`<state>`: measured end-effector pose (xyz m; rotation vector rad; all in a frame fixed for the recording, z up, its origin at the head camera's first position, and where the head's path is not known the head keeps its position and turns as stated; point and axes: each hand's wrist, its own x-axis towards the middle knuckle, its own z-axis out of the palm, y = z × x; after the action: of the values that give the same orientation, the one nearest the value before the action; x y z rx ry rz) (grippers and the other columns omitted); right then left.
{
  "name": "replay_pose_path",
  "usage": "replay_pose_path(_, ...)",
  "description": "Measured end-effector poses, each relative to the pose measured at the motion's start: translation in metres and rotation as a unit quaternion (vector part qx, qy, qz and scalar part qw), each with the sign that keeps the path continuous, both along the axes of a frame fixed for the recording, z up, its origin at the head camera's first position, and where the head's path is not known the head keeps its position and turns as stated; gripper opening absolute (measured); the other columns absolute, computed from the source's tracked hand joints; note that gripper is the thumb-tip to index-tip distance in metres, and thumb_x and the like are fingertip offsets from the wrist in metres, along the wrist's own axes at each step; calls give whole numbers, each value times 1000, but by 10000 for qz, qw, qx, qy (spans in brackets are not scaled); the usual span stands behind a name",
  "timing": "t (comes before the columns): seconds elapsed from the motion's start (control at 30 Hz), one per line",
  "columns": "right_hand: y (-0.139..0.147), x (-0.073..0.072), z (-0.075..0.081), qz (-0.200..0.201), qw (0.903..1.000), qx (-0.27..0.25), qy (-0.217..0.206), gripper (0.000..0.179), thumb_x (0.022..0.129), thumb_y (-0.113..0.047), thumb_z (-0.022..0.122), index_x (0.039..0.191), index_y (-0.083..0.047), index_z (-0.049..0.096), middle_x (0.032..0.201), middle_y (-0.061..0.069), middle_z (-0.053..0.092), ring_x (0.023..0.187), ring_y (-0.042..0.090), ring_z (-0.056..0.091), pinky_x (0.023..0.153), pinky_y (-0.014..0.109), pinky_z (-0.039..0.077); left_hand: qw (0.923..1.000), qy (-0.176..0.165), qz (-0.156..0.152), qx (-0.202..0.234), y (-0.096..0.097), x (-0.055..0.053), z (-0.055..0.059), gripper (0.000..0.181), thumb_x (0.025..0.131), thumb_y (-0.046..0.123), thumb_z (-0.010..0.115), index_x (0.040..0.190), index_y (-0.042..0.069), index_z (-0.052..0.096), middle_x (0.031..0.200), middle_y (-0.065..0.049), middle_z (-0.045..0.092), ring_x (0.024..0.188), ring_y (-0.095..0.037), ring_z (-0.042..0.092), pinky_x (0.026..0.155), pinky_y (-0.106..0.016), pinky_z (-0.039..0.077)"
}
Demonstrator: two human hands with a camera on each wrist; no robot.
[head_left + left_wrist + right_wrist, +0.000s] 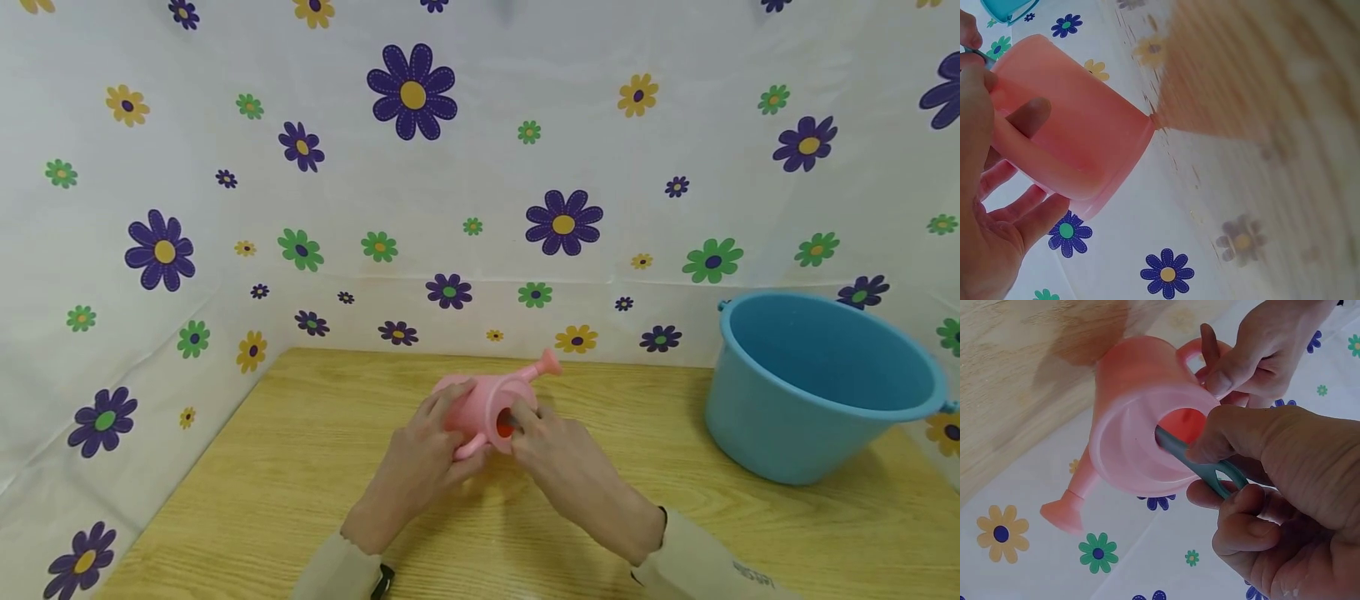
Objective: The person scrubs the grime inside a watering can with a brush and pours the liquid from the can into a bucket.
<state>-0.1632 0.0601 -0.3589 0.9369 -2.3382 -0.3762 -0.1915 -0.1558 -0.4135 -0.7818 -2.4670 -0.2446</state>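
A pink watering can (476,404) is tipped on its side close over the table, its mouth turned toward the right hand and its spout pointing away to the right. My left hand (423,450) grips the can at its handle and body. With my right hand (562,458) I pinch a blue-grey tool handle (1191,462) that ends in a loop. The tool's other end goes through the round hole in the can's top and is hidden inside, so I cannot tell its kind. Red-orange shows within the hole (1188,422).
A large blue bucket (787,417) stands on the right of the wooden table (315,417). A white flower-patterned sheet (480,167) hangs behind the table and along its left side.
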Motion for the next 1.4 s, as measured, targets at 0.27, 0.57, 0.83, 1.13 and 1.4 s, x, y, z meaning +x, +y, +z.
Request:
replay_pose_path(0.27,1,3,1,28,9999,-21,-147,14,80,-12,87,88,-10,76,97,2,55,63,12,47,45,14,42,10000,41,-24,-30,-1,0,0,39,92,37,71,60,16,65,144,-8,55,134,-28,55,70,-32,65)
replay_pose_path(0.57,1,-2,-3,110,9998,-151,-121,14,81,-10,86,90,-9,75,97,3,54,65,12,48,46,14,43,9999,99,-32,-31,-2,0,-1,40,92,37,71,60,16,64,144,-8,55,135,-28,55,70,-31,65)
replay_pose_path(0.83,-1,-10,-10,212,9995,-216,30,16,83,-10,85,95,-12,75,99,3,53,68,12,47,47,14,43,9999,112,-56,77,-1,1,0,38,92,35,69,60,15,66,144,-8,55,135,-30,55,61,-31,63)
replay_pose_path(1.13,-2,-15,-16,201,9997,-135,-49,19,84,-11,84,99,-10,73,106,4,52,74,13,47,50,13,44,9999,129,-91,15,0,1,1,38,92,34,68,59,16,65,144,-8,55,135,-30,55,61,-30,63)
replay_pose_path(1.4,-3,-17,-19,188,9995,-205,-138,19,84,-12,84,99,-9,73,107,5,54,74,13,50,49,14,47,9999,143,-89,-7,-1,1,1,38,92,35,68,59,16,66,144,-8,55,134,-30,56,61,-30,63)
